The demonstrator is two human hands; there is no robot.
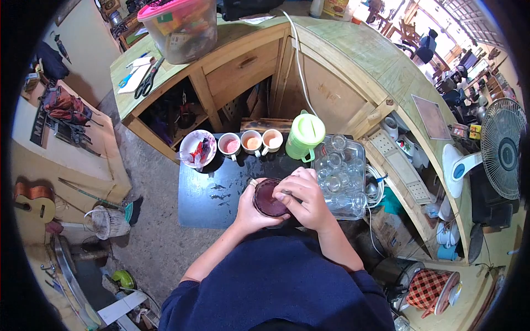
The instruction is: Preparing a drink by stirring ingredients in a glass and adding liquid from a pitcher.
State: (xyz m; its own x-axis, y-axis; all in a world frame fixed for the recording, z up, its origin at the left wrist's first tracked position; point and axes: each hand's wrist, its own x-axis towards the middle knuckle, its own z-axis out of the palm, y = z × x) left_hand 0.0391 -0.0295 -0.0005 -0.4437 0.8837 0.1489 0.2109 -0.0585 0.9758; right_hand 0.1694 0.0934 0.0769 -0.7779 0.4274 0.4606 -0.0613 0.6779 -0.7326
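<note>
My left hand (247, 209) is wrapped around a mug (265, 200) that holds a dark red liquid. Over the mug's right side, my right hand (304, 198) pinches a thin utensil handle (285, 192); the rest of the utensil is hidden. Beyond the mug, three cups stand in a row on the dark table: one with pink contents (229, 145), one with orange contents (251, 143) and one with pale orange contents (272, 140). A light green lidded pitcher (304, 136) stands to their right. At the row's left end, a white bowl (188, 142) holds torn wrappers.
A clear tray (359, 155) holding several glass mugs (335, 182) sits close by my right hand. The dark table's (207, 198) left part is wet. A wooden counter (348, 45) curves around the far side, bearing a pink-lidded plastic box (182, 35), scissors (149, 78) and a fan (503, 151).
</note>
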